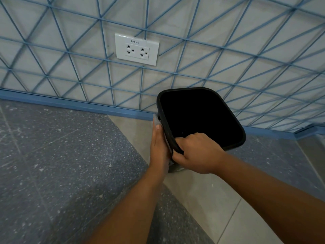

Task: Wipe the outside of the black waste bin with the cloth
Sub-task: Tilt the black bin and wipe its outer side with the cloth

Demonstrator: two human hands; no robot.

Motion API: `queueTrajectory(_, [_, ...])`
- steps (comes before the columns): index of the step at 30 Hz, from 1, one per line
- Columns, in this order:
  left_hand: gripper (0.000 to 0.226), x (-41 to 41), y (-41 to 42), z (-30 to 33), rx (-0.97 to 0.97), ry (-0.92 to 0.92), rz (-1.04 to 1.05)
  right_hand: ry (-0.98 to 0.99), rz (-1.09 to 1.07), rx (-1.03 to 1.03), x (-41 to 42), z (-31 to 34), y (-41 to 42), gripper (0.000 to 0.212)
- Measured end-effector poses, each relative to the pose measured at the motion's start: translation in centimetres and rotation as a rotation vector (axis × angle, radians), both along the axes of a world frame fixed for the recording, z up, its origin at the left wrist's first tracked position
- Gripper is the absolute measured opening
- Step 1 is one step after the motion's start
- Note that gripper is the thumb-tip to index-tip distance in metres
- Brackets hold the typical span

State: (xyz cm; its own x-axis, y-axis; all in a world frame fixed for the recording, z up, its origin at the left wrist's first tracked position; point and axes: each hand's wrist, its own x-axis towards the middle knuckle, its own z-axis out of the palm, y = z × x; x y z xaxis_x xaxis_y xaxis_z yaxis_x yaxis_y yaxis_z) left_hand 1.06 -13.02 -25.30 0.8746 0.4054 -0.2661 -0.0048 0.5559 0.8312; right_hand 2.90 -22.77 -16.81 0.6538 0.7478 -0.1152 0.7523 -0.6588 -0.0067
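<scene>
The black waste bin (197,95) stands on the floor close to the wall, its open mouth facing up towards me. My right hand (197,153) grips the bin's near rim, fingers curled over the edge. My left hand (158,148) lies flat with straight fingers against the bin's left outer wall, pressing a grey cloth (156,120) onto it. Only the cloth's top edge and a strip beside my palm show; the hand hides the remainder.
A wall with a blue line pattern and a blue skirting strip (70,104) runs behind the bin. A white double socket (137,49) sits on the wall up left. The floor is dark speckled tile (52,164) on the left and pale tile (211,199) under the bin.
</scene>
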Motion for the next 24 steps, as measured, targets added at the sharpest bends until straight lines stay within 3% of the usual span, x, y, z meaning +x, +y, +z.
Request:
queueTrajectory(6, [0.052, -1.2, -0.6, 0.1, 0.045, 0.004, -0.02, 0.041, -0.008, 0.0, -0.1, -0.1, -0.2, 0.03])
queueTrajectory(10, [0.052, 1.0, 0.5, 0.0, -0.053, 0.101, -0.012, 0.025, -0.017, 0.008, 0.0, 0.0, -0.1, 0.029])
queueTrajectory(15, [0.048, -0.4, -0.5, 0.1, 0.041, 0.071, 0.037, 0.04, -0.023, 0.004, -0.3, 0.0, -0.2, 0.028])
queueTrajectory(19, [0.051, 1.2, 0.5, 0.1, -0.11, 0.093, -0.022, 0.047, -0.034, 0.022, -0.2, 0.2, 0.1, 0.029])
queueTrajectory(24, [0.052, -0.7, -0.5, 0.5, 0.067, 0.04, 0.028, 0.044, -0.016, 0.015, -0.3, 0.0, -0.1, 0.029])
